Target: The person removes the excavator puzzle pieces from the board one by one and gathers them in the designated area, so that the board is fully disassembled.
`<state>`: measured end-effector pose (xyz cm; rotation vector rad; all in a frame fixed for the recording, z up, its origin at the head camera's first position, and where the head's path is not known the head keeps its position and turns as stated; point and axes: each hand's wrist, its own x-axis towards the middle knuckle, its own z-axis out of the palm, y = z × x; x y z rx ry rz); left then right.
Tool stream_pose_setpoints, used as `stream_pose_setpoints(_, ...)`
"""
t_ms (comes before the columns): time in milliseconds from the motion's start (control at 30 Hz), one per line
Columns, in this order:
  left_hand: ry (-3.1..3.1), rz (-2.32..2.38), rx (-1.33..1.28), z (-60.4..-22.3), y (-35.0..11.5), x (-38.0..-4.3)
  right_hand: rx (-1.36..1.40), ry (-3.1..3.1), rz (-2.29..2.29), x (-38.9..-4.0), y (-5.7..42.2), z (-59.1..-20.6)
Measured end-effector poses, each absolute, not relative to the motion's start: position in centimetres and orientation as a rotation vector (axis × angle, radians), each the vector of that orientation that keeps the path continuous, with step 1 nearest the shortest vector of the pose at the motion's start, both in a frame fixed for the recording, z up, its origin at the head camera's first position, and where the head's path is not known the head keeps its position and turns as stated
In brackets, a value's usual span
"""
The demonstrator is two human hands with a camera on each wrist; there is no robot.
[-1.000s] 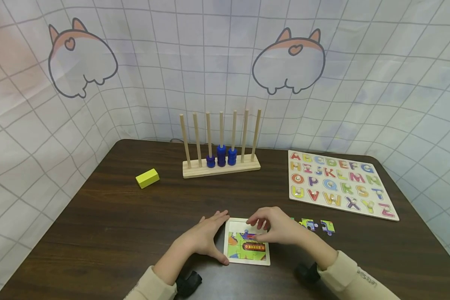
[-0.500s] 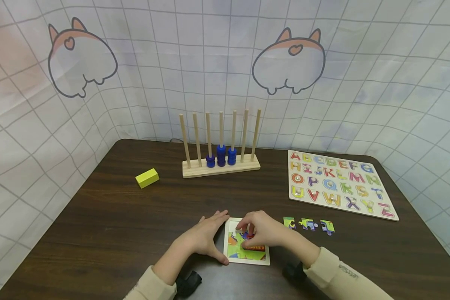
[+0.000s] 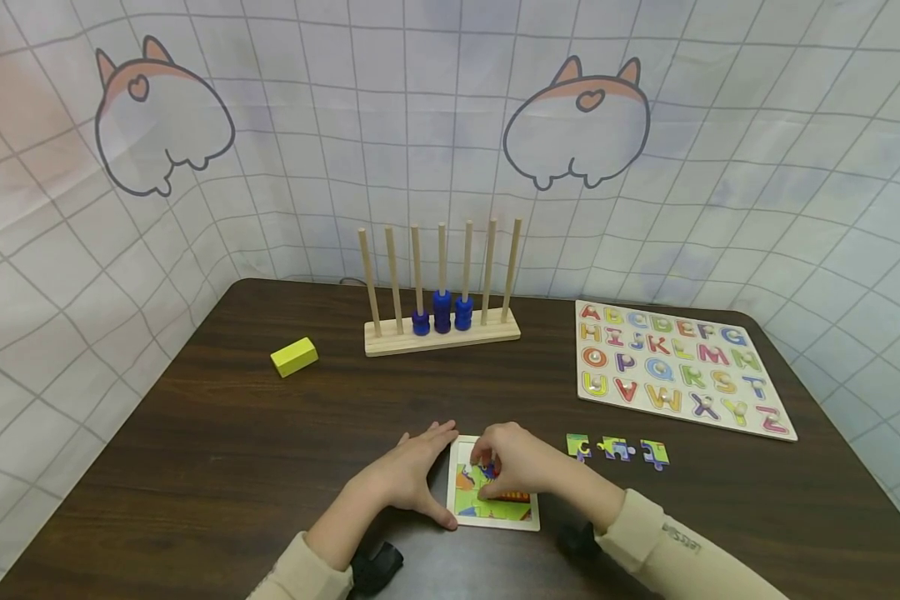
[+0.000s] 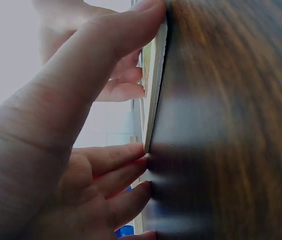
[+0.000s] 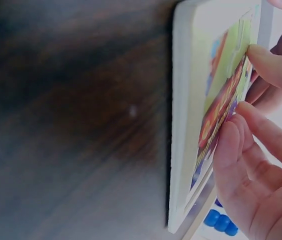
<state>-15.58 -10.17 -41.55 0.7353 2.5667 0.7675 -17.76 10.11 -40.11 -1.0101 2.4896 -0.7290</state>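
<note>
A small jigsaw puzzle in a pale wooden tray lies on the table before me. Its lower part holds green and red picture pieces; the strip along its far side shows pale. My left hand spans the tray's left side, thumb at the near corner and extended fingers at the far one. My right hand is over the tray with bent, parted fingers. In the right wrist view, its fingertips touch the puzzle's surface. That hand covers part of the picture, and no loose piece shows between its fingers.
Three loose puzzle pieces lie right of the tray. Behind them is an alphabet board. A peg stand with blue beads and a yellow block stand farther back. A white grid-patterned cloth rises behind the table.
My right hand has moved left across the puzzle, uncovering the leftmost loose piece. The left hand and the tray have stayed in place.
</note>
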Motion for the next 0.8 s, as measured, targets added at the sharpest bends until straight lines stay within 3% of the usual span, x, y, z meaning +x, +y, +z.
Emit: stream_pose_setpoints(800,2.566,0.765,0.721,-41.65,-10.22,-15.60,-0.976,2.496,-0.741,-17.59,10.04,-40.24)
